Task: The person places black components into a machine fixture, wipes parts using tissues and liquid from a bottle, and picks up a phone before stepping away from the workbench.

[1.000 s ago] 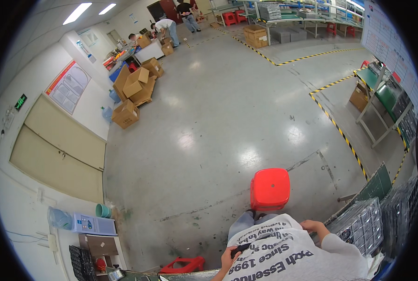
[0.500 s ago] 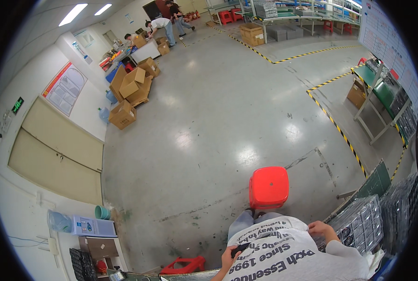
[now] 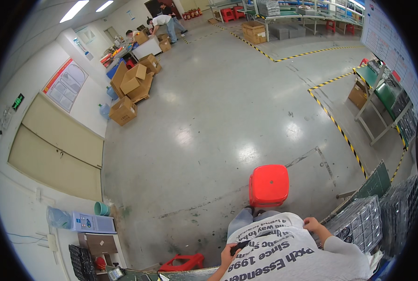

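Observation:
My left hand (image 3: 227, 256) is at the bottom centre, against my white printed shirt (image 3: 284, 248), shut on a small black object (image 3: 240, 245). My right hand (image 3: 312, 225) lies at the shirt's right edge with its fingers curled, close to a stack of grey plastic trays (image 3: 359, 220). Whether it holds anything I cannot tell. A red plastic stool (image 3: 269, 185) stands on the floor just beyond my knees.
A low red stool (image 3: 185, 262) and a water dispenser (image 3: 92, 222) stand at the lower left. Cardboard boxes (image 3: 132, 89) pile up by the left wall. Green workbenches (image 3: 382, 93) stand behind yellow-black floor tape (image 3: 333, 122). People work far off (image 3: 162, 23).
The view has shifted slightly. Both hands stay about where they were, the left one still on the black object.

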Tool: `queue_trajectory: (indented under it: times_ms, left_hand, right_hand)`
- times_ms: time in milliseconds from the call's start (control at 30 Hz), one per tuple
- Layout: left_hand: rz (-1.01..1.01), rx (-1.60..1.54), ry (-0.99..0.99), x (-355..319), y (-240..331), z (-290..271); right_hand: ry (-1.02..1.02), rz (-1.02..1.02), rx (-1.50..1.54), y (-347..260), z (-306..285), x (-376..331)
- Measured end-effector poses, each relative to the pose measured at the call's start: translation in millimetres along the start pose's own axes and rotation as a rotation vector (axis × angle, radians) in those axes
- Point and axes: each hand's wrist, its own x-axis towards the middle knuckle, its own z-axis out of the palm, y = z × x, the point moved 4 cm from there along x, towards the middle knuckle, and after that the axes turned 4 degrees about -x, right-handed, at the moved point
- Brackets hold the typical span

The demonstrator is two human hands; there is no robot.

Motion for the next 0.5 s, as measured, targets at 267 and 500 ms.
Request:
queue_trajectory:
  times_ms: [267,500]
  left_hand:
    - [0.022,0.005,0.012,0.6,1.8,0.1]
    - [0.017,-0.001,0.011,2.1,4.9,0.9]
  right_hand:
    - [0.025,-0.122,-0.340,0.3,1.5,11.3]
    - [0.021,-0.115,-0.497,-3.7,-4.0,16.6]
